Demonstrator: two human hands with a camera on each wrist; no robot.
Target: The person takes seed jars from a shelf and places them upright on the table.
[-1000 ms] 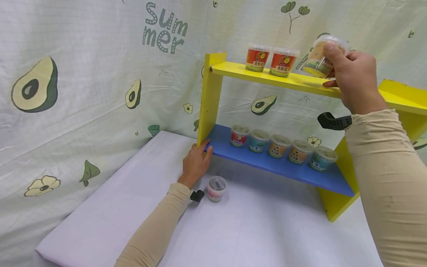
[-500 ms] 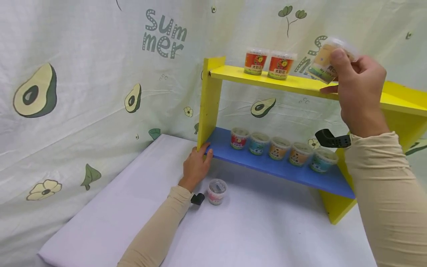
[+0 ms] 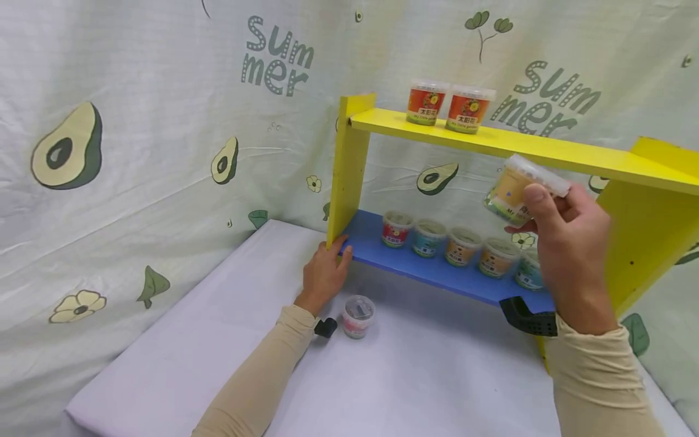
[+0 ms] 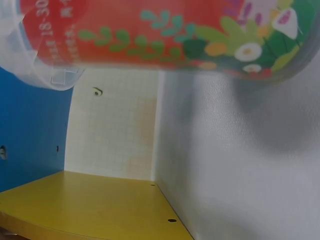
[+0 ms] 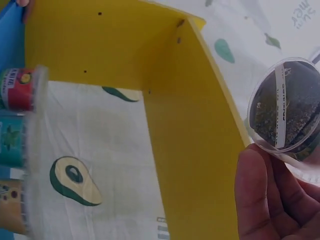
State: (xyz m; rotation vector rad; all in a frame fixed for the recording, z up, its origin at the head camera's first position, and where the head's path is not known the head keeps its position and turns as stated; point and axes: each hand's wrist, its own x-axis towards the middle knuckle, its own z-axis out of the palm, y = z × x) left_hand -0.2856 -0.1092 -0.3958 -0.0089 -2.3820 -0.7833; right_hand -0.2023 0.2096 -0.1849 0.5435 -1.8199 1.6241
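Right hand [image 3: 568,255]: pinches a tilted cup [image 3: 516,188] in the air, between the shelf [image 3: 546,149] boards.
Left hand [image 3: 323,273]: fingers relaxed, resting against the shelf's corner.
Risk: the tilted cup may slip from the fingertip pinch and hit the cup row [image 3: 459,243] below.

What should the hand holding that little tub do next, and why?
Probably lower it toward the blue shelf and set it down upright. The right hand grips the tub tilted, in mid-air below the yellow top shelf, above the row of tubs, while the left hand rests at the shelf's corner.
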